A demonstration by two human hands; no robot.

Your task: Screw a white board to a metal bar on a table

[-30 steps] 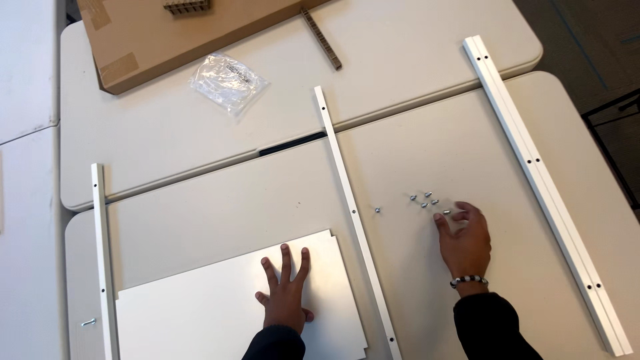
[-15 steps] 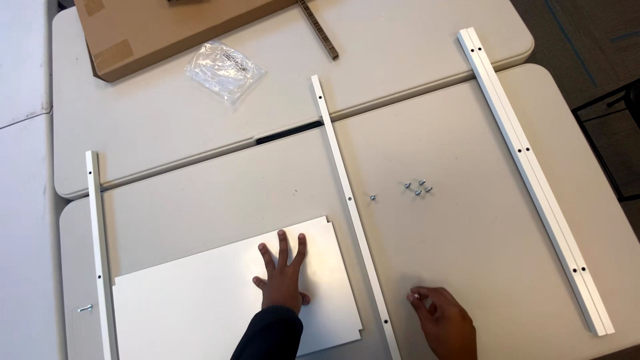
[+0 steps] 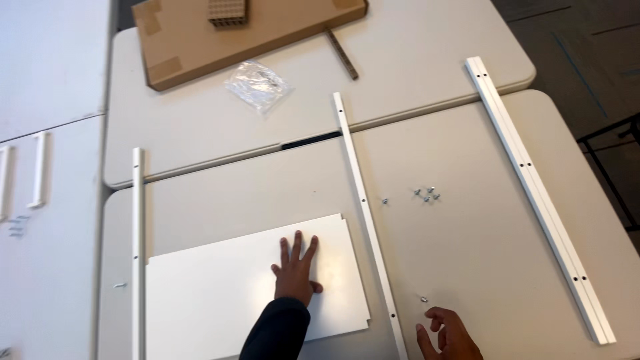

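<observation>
Grey tables held white rails; left hand pressed flat, fingers spread, on the white panel, right hand loosely curled, empty, beside a screw.

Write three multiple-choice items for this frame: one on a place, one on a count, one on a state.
1. Where does the left hand rest?
A. on the flat white panel
B. on the cardboard box
C. on the clear plastic bag

2. How many long white rails lie on the near table?
A. one
B. three
C. five

3. How is the right hand?
A. closed round a rail
B. flat on the panel
C. fingers curled loosely, holding nothing that shows, just below a lone screw

Answers:
1 A, the palm lies spread on the panel.
2 B, there is a left rail, a middle rail and a wider right rail.
3 C, the hand sits apart from the rails, near the screw at the bottom edge.
</observation>
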